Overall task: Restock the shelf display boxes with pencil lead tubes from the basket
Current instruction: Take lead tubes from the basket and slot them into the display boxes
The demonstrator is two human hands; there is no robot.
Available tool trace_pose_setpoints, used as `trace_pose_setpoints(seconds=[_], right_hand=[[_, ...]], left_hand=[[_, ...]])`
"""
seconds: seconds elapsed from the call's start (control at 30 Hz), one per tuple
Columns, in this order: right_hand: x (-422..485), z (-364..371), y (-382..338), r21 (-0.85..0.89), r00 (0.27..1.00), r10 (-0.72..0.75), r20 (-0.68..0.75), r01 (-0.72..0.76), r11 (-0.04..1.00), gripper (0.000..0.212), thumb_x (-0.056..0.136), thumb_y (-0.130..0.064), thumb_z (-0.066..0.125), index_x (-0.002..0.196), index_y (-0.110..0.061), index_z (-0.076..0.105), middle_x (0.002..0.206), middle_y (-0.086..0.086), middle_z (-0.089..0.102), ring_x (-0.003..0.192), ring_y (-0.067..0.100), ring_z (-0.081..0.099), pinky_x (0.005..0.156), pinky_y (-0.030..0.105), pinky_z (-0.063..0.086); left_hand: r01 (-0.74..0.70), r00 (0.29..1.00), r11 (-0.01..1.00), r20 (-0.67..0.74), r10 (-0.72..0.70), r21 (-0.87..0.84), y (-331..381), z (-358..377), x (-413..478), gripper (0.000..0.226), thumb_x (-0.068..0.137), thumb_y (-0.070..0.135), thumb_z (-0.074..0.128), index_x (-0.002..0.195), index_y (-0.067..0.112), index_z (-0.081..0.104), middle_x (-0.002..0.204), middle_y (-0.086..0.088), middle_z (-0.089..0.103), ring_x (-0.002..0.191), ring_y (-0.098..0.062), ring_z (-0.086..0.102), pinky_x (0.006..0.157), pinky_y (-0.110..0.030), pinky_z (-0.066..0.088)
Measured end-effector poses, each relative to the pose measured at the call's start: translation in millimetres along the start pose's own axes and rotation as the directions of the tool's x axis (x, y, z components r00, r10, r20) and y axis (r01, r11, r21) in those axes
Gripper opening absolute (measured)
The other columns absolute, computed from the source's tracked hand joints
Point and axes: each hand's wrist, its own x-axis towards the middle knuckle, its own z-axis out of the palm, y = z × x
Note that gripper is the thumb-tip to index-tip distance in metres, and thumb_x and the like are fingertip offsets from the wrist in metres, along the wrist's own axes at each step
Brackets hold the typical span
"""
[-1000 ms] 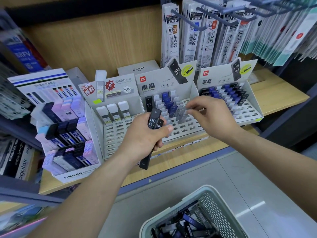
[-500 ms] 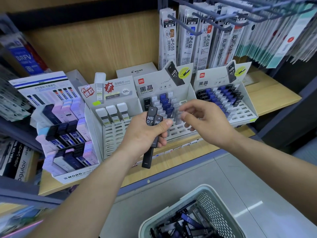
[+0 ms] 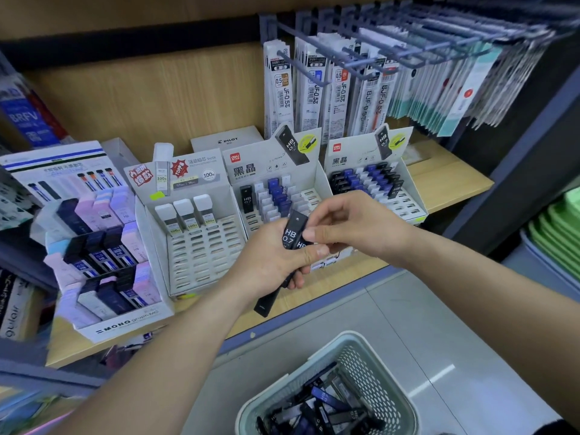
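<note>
1. Left hand [image 3: 270, 260] — fingers curled round a bunch of black lead tubes [image 3: 291, 235], held in front of the middle display box [image 3: 251, 171].
2. Right hand [image 3: 354, 227] — fingertips pinch one tube's upper end.
3. Basket [image 3: 370, 368] — holds more tubes, below the shelf [image 3: 455, 183].

Two bare forearms are showing, the left hand's [image 3: 276, 262] coming from 7 o'clock and the right hand's [image 3: 354, 227] from 4 o'clock, short trimmed thumbnails [image 3: 320, 251] catching light, a dark unidentifiable scrap [image 3: 561, 429] sitting at 5 o'clock.
</note>
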Motion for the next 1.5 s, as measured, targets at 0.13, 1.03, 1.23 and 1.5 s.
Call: trace_pose_setpoints(seconds=[0.13,1.03,1.23,1.5], right_hand=[[-9,-9,2,-0.028,0.993,0.102,0.055,-0.101,0.995,0.009,0.082,-0.011,0.079,0.087,-0.006,0.074,0.077,0.006,0.069,0.072,0.016,0.065,0.074,0.031,0.057],[-30,-152,92,-0.313,0.722,-0.085,-0.686,-0.189,0.931,0.008,0.092,-0.016,0.070,0.092,-0.023,0.065,0.089,-0.007,0.070,0.081,0.016,0.071,0.074,0.040,0.060],[-2,-156,107,-0.439,0.775,-0.138,-0.617,-0.193,0.877,0.009,0.094,-0.016,0.067,0.095,-0.024,0.065,0.094,-0.006,0.067,0.083,0.007,0.065,0.059,0.016,0.043],[11,-160,109,-0.580,0.850,-0.190,-0.491,-0.157,0.799,0.012,0.095,-0.010,0.065,0.100,-0.020,0.069,0.097,-0.001,0.069,0.089,0.018,0.066,0.072,0.025,0.045]], left_hand=[[-0.018,0.999,0.998,0.037,0.016,0.056,1,11,0,0.025,0.086,0.016,0.078,0.099,0.012,0.057,0.063,-0.007,0.063,0.046,-0.019,0.059,0.044,-0.028,0.048],[0.116,0.993,0.991,-0.030,-0.114,0.060,-3,71,44,0.019,0.104,0.020,0.043,0.092,0.012,0.056,0.065,0.000,0.058,0.049,-0.016,0.047,0.046,-0.028,0.036],[0.060,0.998,0.995,0.012,-0.061,0.079,-10,74,51,0.020,0.105,0.021,0.049,0.108,0.007,0.063,0.073,0.003,0.060,0.059,-0.014,0.055,0.059,-0.031,0.050],[0.056,0.998,0.997,0.001,-0.056,0.054,-14,67,53,0.012,0.102,0.020,0.057,0.104,0.016,0.068,0.074,0.004,0.064,0.058,-0.011,0.054,0.056,-0.028,0.047]])
